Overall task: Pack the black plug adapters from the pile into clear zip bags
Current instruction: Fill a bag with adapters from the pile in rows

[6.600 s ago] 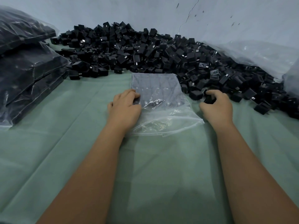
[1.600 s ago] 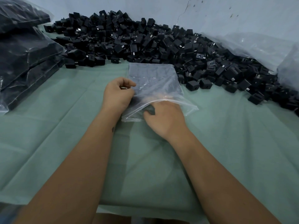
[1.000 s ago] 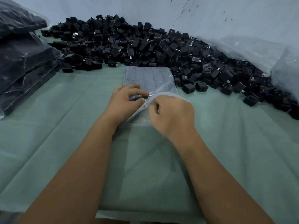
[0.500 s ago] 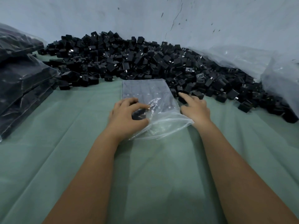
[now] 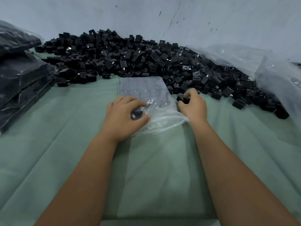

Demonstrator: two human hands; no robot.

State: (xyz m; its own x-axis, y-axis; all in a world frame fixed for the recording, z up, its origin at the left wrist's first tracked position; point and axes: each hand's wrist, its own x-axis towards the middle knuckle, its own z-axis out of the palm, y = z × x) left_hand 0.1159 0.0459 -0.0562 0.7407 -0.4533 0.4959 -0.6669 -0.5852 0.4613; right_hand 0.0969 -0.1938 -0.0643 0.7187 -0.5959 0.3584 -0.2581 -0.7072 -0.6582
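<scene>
At the far left edge, a stack of filled bags (image 5: 21, 75) lies on the green cloth (image 5: 68, 128) that covers the bench. Between that stack and the person's left arm the cloth is bare and creased, with wide room to move.

The left hand (image 5: 123, 118) rests on the near left corner of the clear zip bag (image 5: 146, 93), its fingers (image 5: 130, 101) and thumb curled round a black adapter (image 5: 136, 113) that sits under the plastic. The bag lies flat in the middle of the cloth. Its far edge is just beside the pile, and its open mouth (image 5: 169, 124) is lifted toward the person, at the near right. Rows of adapters show dimly through its far half.

Just right of the bag's right edge, the right hand (image 5: 193, 106) pinches a loose adapter (image 5: 182, 98) between fingertips and thumb at the near edge of the pile (image 5: 146, 57). The pile runs along the cracked wall (image 5: 162, 17) from far left to the right edge.

Loose clear plastic sheeting (image 5: 244, 57) is heaped at the far right. The near cloth between and beside the forearms is open.
</scene>
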